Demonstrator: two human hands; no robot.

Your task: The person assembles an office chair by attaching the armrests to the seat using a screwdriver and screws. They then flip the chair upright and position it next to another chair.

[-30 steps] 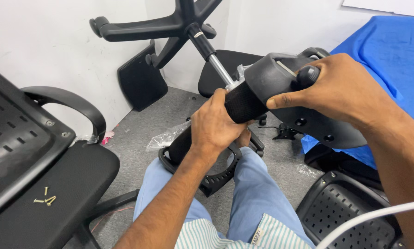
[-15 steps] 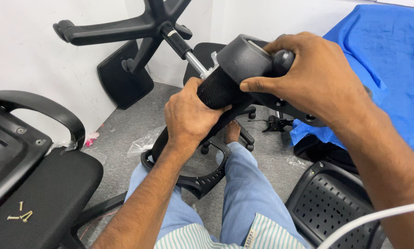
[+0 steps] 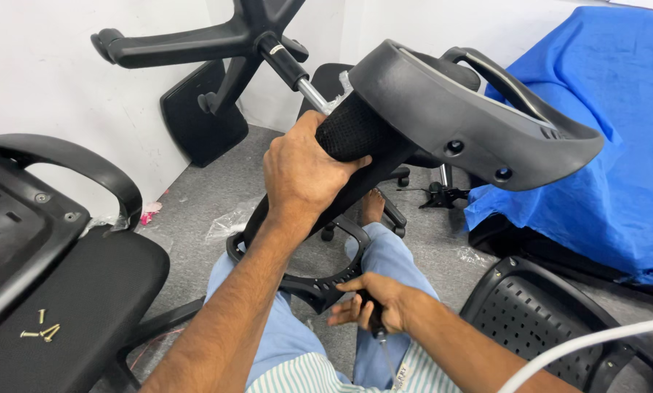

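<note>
Blue cloth [image 3: 617, 145] drapes the right side of the frame. Assembled black chair [image 3: 57, 255] fills the lower left, its curved armrest [image 3: 79, 164] above the seat. Upturned five-star chair base [image 3: 217, 40] with gas-lift column occupies the upper left against the white wall. Black plastic chair back frame [image 3: 457, 116] spans the upper centre to right, tilted, its mesh-covered lower bar running down toward the lap. Perforated black plastic panel [image 3: 537, 327] lies on the floor at lower right. Left hand [image 3: 304, 171], centre of frame, has its fingers wrapped closed around the mesh-covered bar. Right hand [image 3: 373, 306], lower centre over the blue trousers, is closed around a screwdriver [image 3: 376, 320] handle, shaft pointing down. Brass screws [image 3: 39, 332] lie loosely grouped on the chair seat, lower left.
</note>
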